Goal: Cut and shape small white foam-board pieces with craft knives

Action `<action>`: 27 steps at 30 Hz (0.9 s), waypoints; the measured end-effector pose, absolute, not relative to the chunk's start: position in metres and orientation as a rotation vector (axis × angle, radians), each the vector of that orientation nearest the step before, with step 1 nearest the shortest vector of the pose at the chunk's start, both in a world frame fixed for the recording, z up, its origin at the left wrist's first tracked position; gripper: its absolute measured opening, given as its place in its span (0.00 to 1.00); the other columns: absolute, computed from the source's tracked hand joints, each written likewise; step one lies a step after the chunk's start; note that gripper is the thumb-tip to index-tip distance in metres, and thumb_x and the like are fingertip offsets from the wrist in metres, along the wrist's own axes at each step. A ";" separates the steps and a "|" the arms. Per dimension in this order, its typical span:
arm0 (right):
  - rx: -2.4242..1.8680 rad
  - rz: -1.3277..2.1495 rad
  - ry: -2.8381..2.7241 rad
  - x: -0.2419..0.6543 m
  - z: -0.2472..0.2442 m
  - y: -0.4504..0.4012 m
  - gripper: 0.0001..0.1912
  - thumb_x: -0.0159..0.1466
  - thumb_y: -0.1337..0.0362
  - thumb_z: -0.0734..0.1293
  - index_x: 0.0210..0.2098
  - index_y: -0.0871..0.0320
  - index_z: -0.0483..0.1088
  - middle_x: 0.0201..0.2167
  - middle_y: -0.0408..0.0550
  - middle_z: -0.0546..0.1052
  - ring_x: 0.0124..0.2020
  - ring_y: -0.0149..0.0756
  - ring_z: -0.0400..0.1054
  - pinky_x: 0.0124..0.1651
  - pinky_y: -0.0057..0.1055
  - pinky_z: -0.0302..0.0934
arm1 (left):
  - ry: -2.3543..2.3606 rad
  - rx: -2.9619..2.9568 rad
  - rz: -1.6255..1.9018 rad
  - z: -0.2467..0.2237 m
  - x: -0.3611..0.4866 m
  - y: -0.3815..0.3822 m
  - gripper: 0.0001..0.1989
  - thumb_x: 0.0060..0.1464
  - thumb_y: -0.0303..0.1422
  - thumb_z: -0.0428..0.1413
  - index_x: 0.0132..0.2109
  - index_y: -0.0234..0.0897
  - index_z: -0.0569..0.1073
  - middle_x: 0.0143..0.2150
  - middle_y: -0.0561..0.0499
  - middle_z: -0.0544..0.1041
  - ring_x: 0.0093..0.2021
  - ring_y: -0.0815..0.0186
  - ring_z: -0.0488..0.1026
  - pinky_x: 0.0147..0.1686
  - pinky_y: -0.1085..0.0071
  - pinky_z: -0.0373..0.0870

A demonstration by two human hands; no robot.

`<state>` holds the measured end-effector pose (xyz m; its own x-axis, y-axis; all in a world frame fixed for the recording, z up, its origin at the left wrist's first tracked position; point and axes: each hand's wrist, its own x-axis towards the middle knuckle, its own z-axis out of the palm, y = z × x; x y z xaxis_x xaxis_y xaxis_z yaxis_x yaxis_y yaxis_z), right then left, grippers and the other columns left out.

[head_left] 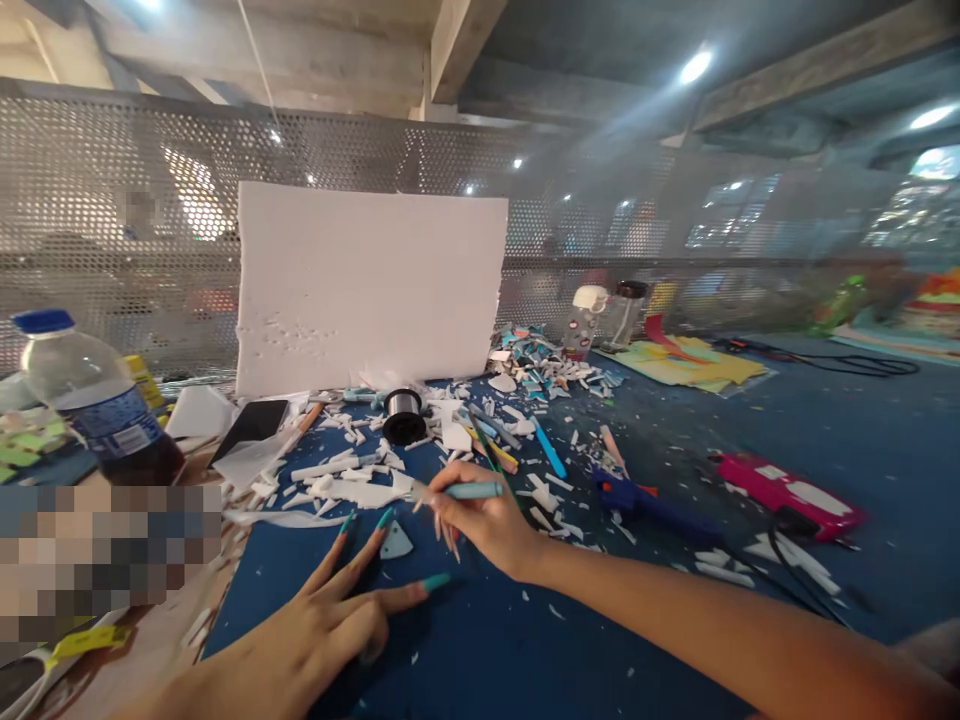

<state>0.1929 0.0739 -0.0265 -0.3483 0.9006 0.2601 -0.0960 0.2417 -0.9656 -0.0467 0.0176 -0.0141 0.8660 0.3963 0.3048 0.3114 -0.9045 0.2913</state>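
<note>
My left hand (330, 620) lies low on the blue work surface with its fingers stretched out and apart, nothing gripped. Between its fingertips sits a small pale-blue triangular piece (397, 541) with dark dots on it. My right hand (484, 520) pinches a light-blue pen-shaped tool (472, 490), held nearly level just above the surface. The tool's tip points left and is blurred, so its exact kind cannot be made out. White foam scraps (367, 490) lie just beyond both hands.
A large white foam board (367, 285) leans against a perforated metal screen. Around it are a wire spool (405, 415), a blue marker (550, 447), a blue glue gun (652, 505), a pink device (787, 493), a phone (251, 432) and a cola bottle (97, 400).
</note>
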 end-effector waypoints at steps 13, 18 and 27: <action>-0.701 1.180 -1.363 0.199 -0.021 0.065 0.15 0.60 0.53 0.71 0.40 0.57 0.71 0.21 0.40 0.74 0.18 0.29 0.69 0.21 0.26 0.66 | 1.213 2.500 1.163 -0.044 -0.041 0.051 0.11 0.65 0.24 0.38 0.48 0.39 0.61 0.40 0.45 0.80 0.37 0.65 0.80 0.35 0.71 0.77; -0.742 1.268 -1.465 0.196 -0.022 0.052 0.15 0.61 0.52 0.70 0.37 0.58 0.72 0.22 0.43 0.76 0.21 0.28 0.70 0.25 0.26 0.68 | 1.165 2.536 1.105 -0.045 -0.040 0.057 0.07 0.65 0.29 0.45 0.44 0.40 0.67 0.32 0.51 0.79 0.29 0.66 0.78 0.29 0.74 0.74; -0.771 1.237 -1.557 0.197 -0.020 0.049 0.17 0.63 0.50 0.68 0.31 0.58 0.69 0.21 0.42 0.73 0.20 0.28 0.67 0.25 0.27 0.66 | 1.039 2.684 1.170 -0.043 -0.042 0.053 0.10 0.66 0.28 0.44 0.48 0.39 0.69 0.34 0.51 0.79 0.31 0.67 0.78 0.31 0.76 0.74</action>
<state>0.1969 0.0495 -0.0204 -0.3328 0.8952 0.2963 -0.0864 0.2839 -0.9549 -0.0423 0.0529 -0.0428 0.4931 0.5907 0.6387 0.5643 -0.7759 0.2820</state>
